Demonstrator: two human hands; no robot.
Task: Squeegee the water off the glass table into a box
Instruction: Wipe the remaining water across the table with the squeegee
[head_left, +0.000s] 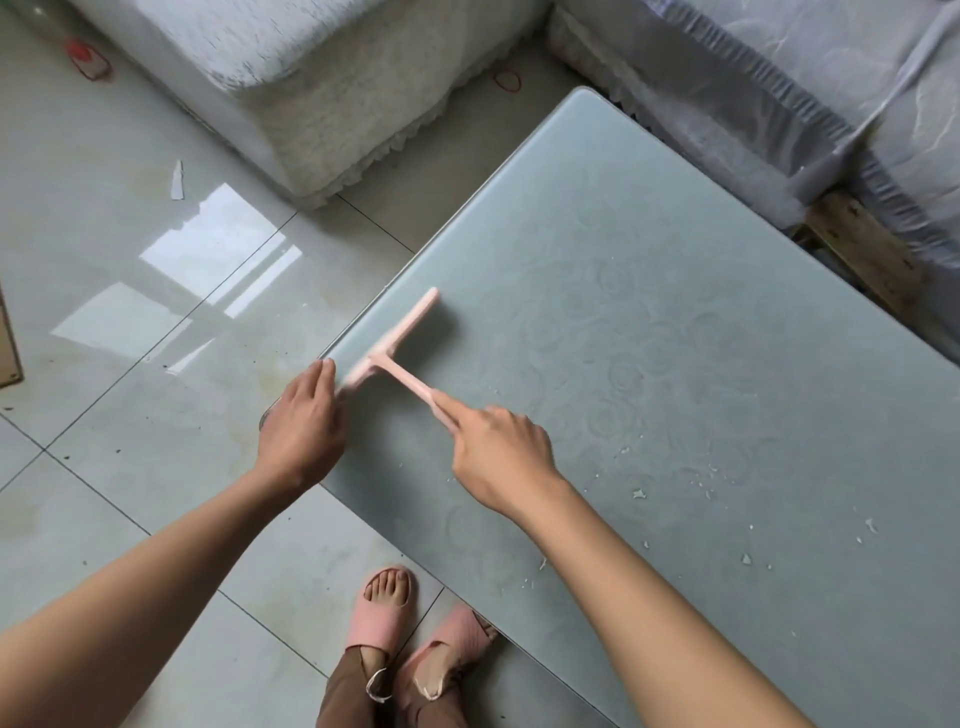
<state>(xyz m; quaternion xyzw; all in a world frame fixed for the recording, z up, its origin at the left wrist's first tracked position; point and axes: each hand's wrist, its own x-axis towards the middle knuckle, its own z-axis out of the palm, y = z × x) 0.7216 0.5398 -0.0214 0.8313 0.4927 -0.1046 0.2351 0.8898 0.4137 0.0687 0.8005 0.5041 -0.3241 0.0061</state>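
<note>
Two bare forearms enter from 6 o'clock and converge on the near left edge of the glass table (675, 312). Right hand (501, 457): fingers curled round the handle of the pink squeegee (395, 338), with the index finger laid straight along the handle toward 10 o'clock. The squeegee's blade lies across the glass close to the table's left edge, running from 7 to 1 o'clock, with its lower end just beside the left hand's fingertips. Left hand (301, 415): back uppermost at the table's edge, fingers pointing to 12 o'clock; the thumb and palm are hidden, so whether it holds anything cannot be told. A pale rim (264, 415) shows at the hand's 9 o'clock side, too little to identify.

Water droplets (639, 493) lie scattered on the glass at 3 to 4 o'clock of the right hand, well apart from the blade. Below the hands, at 6 o'clock, two feet in pink slippers (379, 618) stand on the glossy tiled floor (130, 415) beside the table. At 12 o'clock stands a white covered sofa (311, 104); at 1 to 2 o'clock, beyond the table's far edge, a second sofa under clear plastic (753, 78). A red loop (506, 79) lies on the floor between them.
</note>
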